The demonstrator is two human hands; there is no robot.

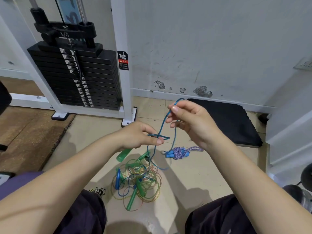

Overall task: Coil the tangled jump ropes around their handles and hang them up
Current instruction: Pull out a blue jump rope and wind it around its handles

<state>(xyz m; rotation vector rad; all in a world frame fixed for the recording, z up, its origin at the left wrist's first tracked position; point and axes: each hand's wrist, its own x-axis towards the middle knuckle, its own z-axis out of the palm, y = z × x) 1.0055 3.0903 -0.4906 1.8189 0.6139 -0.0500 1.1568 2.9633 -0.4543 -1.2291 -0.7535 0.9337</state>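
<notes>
Head view looks down on a tangle (137, 184) of thin ropes lying on the floor (185, 179) between the person's knees, and every place below is given from that tangle. Above it, both hands lift one blue rope (162, 127) clear, probably to find where it crosses itself and to draw it free of the green and yellowish strands. Up and to the right of the tangle, the right hand (190, 122) pinches a raised loop of this rope between thumb and forefinger, the other fingers loosely curled. Just above the tangle, the left hand (140, 135) grips a lower bend of the same rope with curled fingers. From there the rope drops straight down into the tangle. Green handles (132, 200) and a blue handle (117, 179) lie within the tangle; another green one (123, 154) shows under the left hand. Right of the tangle, well apart, lies a purple rope (180, 152), already coiled. Nothing is hung up yet.
</notes>
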